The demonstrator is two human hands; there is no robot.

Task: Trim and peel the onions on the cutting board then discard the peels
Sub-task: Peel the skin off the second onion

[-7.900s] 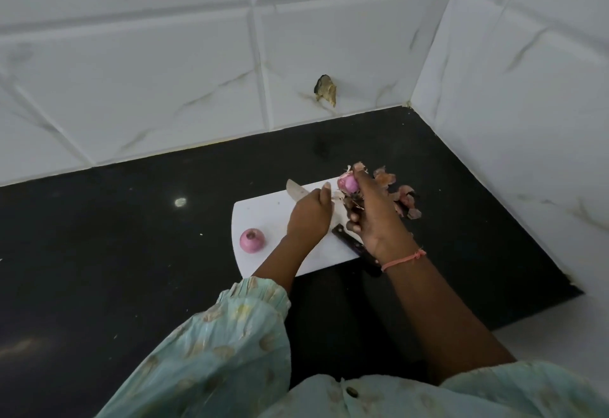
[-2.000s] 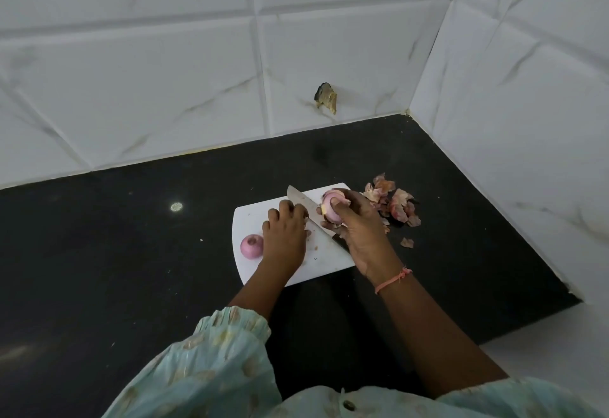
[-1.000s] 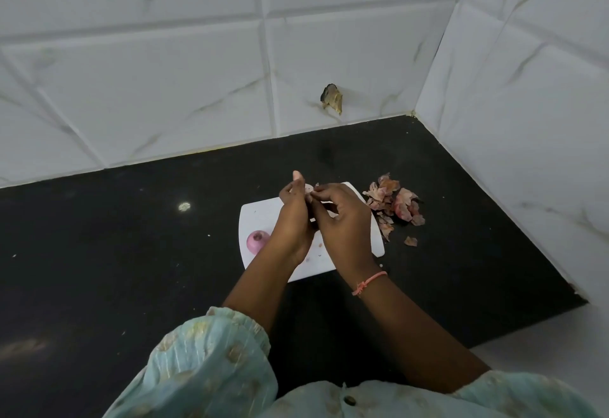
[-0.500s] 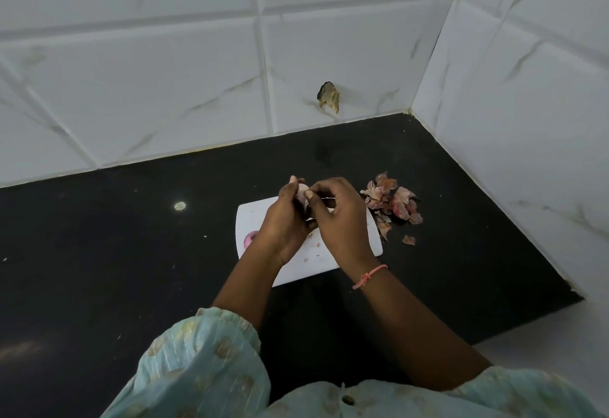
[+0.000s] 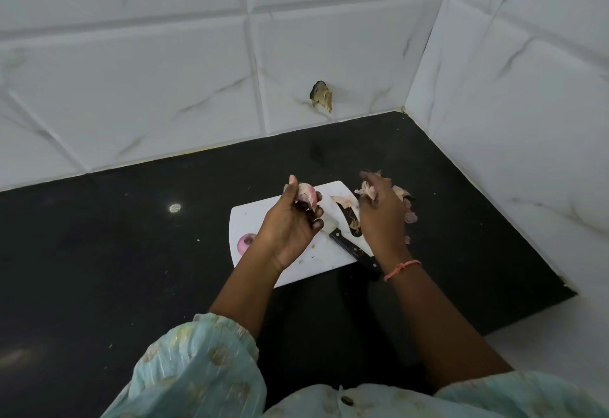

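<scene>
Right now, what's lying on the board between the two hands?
The head view shows a knife lying on the cutting board between the left hand and right hand, with scraps of onion peel on its blade.

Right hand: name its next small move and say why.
Probably let the peel scrap drop onto the peel pile on the counter beside the cutting board. The right hand pinches that scrap just above the pile, while the left hand holds the onion, some skin seemingly still on it.
</scene>
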